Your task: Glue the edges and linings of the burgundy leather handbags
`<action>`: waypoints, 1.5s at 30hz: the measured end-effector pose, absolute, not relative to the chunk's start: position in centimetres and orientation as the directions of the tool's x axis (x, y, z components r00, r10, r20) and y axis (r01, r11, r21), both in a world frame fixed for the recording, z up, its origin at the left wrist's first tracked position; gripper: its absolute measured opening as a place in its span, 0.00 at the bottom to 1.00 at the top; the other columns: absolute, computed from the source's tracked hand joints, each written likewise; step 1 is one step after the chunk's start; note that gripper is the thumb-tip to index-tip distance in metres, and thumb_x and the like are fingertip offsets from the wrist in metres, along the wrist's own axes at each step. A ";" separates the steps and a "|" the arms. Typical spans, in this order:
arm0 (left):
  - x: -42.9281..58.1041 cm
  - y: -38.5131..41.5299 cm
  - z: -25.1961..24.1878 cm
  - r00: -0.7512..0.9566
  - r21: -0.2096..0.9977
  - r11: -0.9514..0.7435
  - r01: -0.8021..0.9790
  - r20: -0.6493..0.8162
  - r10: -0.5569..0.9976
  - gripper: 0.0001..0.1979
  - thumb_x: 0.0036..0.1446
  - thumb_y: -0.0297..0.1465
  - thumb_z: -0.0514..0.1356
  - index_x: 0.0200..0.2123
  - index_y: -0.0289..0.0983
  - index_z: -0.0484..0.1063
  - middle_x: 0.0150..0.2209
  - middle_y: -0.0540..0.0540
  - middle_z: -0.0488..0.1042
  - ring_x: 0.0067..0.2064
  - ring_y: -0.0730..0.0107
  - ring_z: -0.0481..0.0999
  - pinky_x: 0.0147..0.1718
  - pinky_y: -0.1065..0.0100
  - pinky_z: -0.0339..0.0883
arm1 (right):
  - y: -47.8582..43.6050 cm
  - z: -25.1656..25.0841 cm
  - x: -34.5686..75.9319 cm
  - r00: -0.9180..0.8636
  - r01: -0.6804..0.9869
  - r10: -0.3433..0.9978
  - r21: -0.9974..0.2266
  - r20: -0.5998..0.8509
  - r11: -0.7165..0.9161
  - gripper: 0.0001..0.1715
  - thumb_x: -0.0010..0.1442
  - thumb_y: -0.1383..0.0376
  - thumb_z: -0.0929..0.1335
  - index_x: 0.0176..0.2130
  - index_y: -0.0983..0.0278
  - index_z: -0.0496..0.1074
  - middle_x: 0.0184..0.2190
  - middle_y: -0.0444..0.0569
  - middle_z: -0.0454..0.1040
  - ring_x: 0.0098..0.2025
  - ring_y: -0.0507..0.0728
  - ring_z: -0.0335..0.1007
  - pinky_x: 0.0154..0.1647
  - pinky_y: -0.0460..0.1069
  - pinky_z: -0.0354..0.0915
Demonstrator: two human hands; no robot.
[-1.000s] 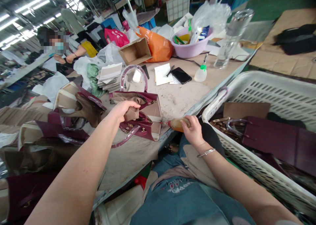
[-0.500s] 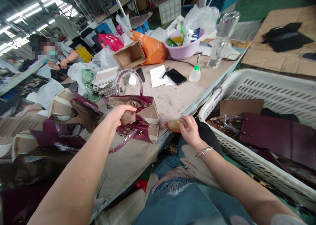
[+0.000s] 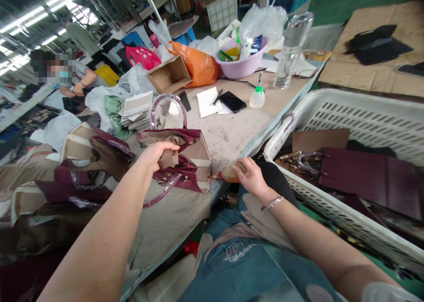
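Note:
A maroon handbag (image 3: 195,178) lies on its side on the worktable (image 3: 232,132), its beige inner side panel facing right. My left hand (image 3: 162,154) is closed on the bag's brown fabric lining (image 3: 168,160), pinching it at the opening. In my right hand (image 3: 250,174) is a squeeze bottle (image 3: 231,174) of amber liquid, likely glue. Its red nozzle points left and meets the lower edge of the bag's side panel; whether the tip touches I cannot tell. Plastic-wrapped handles (image 3: 168,99) stick out above and below the bag.
Several more unfinished maroon bags (image 3: 73,178) lie at the left. A white plastic basket (image 3: 308,196) with a maroon bag stands at the right. Behind the work are a phone (image 3: 232,102), a small green-capped bottle (image 3: 257,98), a glass water bottle (image 3: 291,54) and a purple basin (image 3: 240,68). Another person sits far left.
The bottle in my right hand has moved slightly down along the panel's edge, its nozzle now lower. My left hand keeps its hold on the lining. The view has shifted a little.

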State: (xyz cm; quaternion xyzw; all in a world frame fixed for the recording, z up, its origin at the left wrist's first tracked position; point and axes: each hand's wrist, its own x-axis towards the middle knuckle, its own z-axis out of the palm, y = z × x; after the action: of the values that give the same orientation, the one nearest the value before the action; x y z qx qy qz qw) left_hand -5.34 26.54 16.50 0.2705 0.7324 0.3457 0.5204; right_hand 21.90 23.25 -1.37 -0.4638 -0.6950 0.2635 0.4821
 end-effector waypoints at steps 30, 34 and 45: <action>-5.2 26.2 16.6 -0.327 0.803 0.596 0.029 -0.556 0.764 0.07 0.33 0.23 0.65 0.20 0.32 0.69 0.16 0.47 0.70 0.15 0.67 0.69 0.11 0.68 0.65 | 23.6 -1.6 21.5 -0.079 0.380 0.931 -0.853 0.355 0.358 0.09 0.60 0.59 0.66 0.39 0.61 0.68 0.35 0.50 0.70 0.37 0.58 0.69 0.40 0.53 0.67; -5.5 26.1 16.4 -0.335 0.810 0.586 0.022 -0.547 0.768 0.07 0.33 0.23 0.65 0.20 0.32 0.69 0.16 0.47 0.70 0.15 0.67 0.69 0.11 0.67 0.65 | 22.9 -1.3 21.9 -0.212 0.289 0.914 -0.871 0.347 0.398 0.09 0.60 0.58 0.66 0.38 0.61 0.68 0.34 0.48 0.71 0.37 0.57 0.69 0.40 0.52 0.67; -5.7 26.3 16.2 -0.326 0.807 0.590 0.029 -0.550 0.769 0.07 0.33 0.24 0.65 0.20 0.33 0.69 0.16 0.47 0.70 0.15 0.66 0.69 0.11 0.67 0.65 | 21.7 -0.7 22.2 -0.267 0.302 0.794 -0.736 0.545 0.607 0.05 0.61 0.63 0.66 0.40 0.61 0.67 0.34 0.49 0.67 0.37 0.56 0.65 0.38 0.52 0.67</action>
State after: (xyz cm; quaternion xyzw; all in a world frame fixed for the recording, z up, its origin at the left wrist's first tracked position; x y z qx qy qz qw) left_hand -5.73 26.26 16.19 0.2734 0.7297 0.3611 0.5123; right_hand 22.19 21.65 -0.69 -0.3634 -0.7542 0.2544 0.4842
